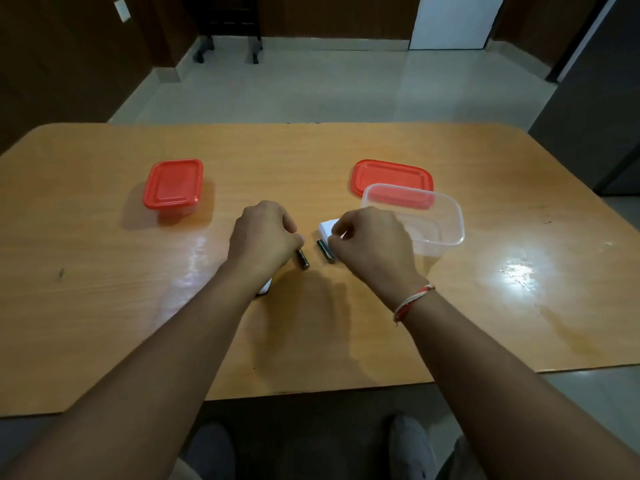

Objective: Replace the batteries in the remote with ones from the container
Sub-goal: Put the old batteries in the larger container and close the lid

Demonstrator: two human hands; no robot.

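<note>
Batteries swapping: left hand (265, 233) fingers pinch 1 battery (302, 258), right hand (372, 242) fingers pinch another battery (325, 250); next, seat them in the remote (265, 289).

no readable text; battery (302, 259) label blurred (second battery (326, 250) likewise).

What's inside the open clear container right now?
The open clear container looks empty through its walls; the right hand covers its near-left corner, so that part is unseen. Its red lid lies behind it.
</note>
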